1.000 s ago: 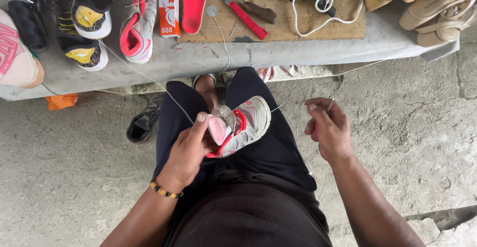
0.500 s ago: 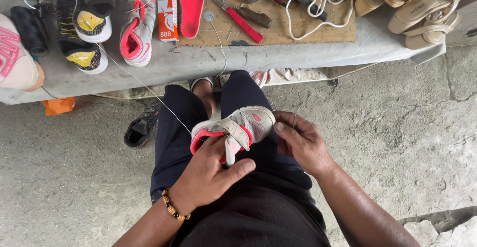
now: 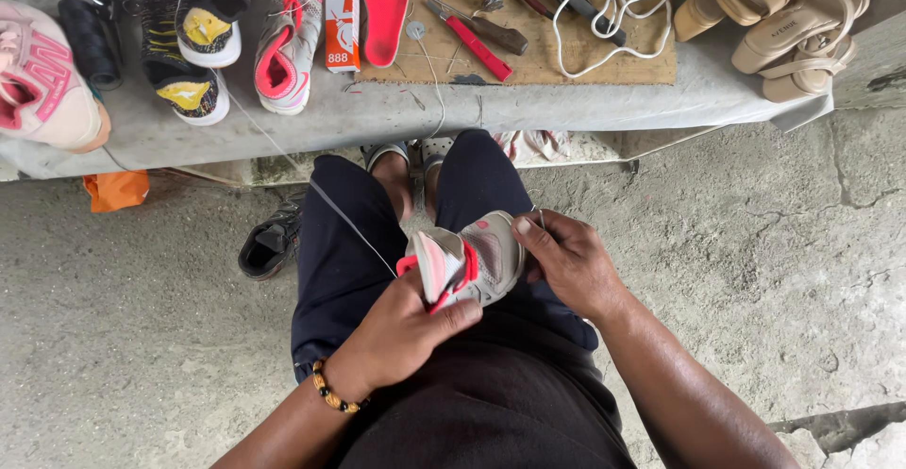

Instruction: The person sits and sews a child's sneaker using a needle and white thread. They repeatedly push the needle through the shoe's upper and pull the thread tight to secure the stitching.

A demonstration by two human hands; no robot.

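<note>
The person sits with a small grey sneaker with red-pink trim (image 3: pixel 469 263) held over the lap, between both hands. The left hand (image 3: pixel 401 332) grips the shoe from below and from the near side; its fingers are clenched around the heel and sole, with the thumb (image 3: pixel 453 316) pressed across the red edge. The right hand (image 3: pixel 571 261) holds the toe end; its fingers (image 3: pixel 530 233) are closed in a pinch against the shoe's upper. A thin pale thread (image 3: pixel 354 228) runs taut from the shoe up and to the left toward the near edge of the table (image 3: pixel 585 106). A beaded bracelet (image 3: pixel 327 389) sits on the left wrist.

On the grey-covered table, near its far edge, lie a matching grey and pink sneaker (image 3: pixel 286 42), a red insole (image 3: pixel 382 7), a red-handled tool (image 3: pixel 472 42) and a coil of white cord (image 3: pixel 612 7) on a brown board. Tan strapped sandals (image 3: pixel 783 16) occupy the right corner. Black and yellow shoes (image 3: pixel 193 40) and a pink sneaker (image 3: pixel 42 82) lie toward the left end. A black shoe (image 3: pixel 269 242) lies on the concrete floor.
</note>
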